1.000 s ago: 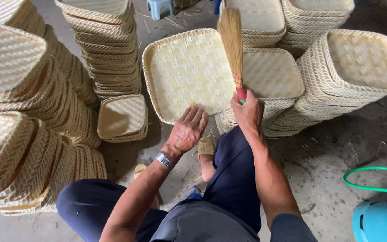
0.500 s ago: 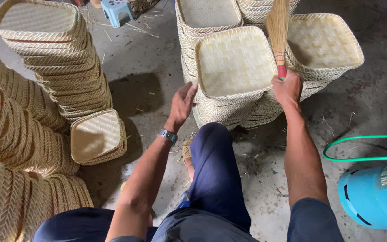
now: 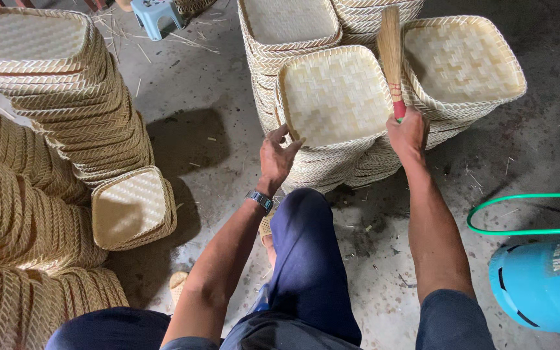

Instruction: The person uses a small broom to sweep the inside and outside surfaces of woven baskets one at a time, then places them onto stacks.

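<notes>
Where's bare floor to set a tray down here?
Bare concrete floor lies between the left basket stacks and the centre stack, up to the blue stool. More runs right of the right hand, above the green hose. Crowded: the left edge, and around the left hand.

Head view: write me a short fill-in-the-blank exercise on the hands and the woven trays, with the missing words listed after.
1. The right hand grips a small straw ____ by its red handle.
2. The left hand rests its fingers on the near edge of a woven tray that tops a ____ of trays.
3. A watch is worn on the ____ wrist.
4. By the blue tank on the floor curls a ____ hose.

Missing words: brush; stack; left; green
</notes>
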